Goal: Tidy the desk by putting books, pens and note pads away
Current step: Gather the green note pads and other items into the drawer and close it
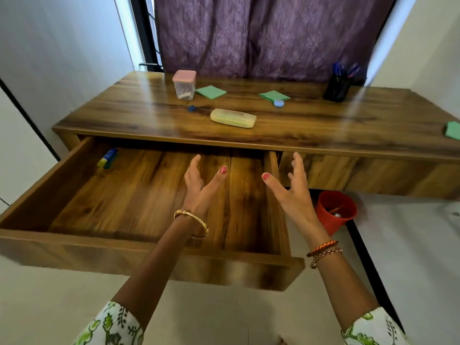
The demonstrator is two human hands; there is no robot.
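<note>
Hands: my left hand (199, 185) and right hand (291, 185) hung side by side over the open drawer (139, 195), fingers spread and relaxed, palms turned toward each other, holding nothing.

Drawer: pulled well out below the desk (323, 125) edge; I saw only 1 small blue-and-yellow item (108, 158) in its far left corner — what it was I could not tell.

Case: the pale yellow case (233, 117) lay on the desk straight ahead of both hands and above them, its long axis running left to right, slightly tilted down to the right.

Nearer hand: the case sat almost midway — I judged the left hand marginally closer to its left end, the right hand to its right end, so either could reach it.

Note pads: 3 green pads — one (211, 92) just beside the lidded clear box (184, 85), one (274, 96) right of centre, one (453, 130) at the far right edge, nearest my right hand.

Pens: they stood in the dark holder (337, 88) at the back right, well apart from both hands.

Small bits: a blue piece (191, 108) left of the case, a pale blue round one (278, 103) touching the centre pad.

Next move, as I judged it: a forward reach up onto the desktop, then back down into the drawer.
</note>
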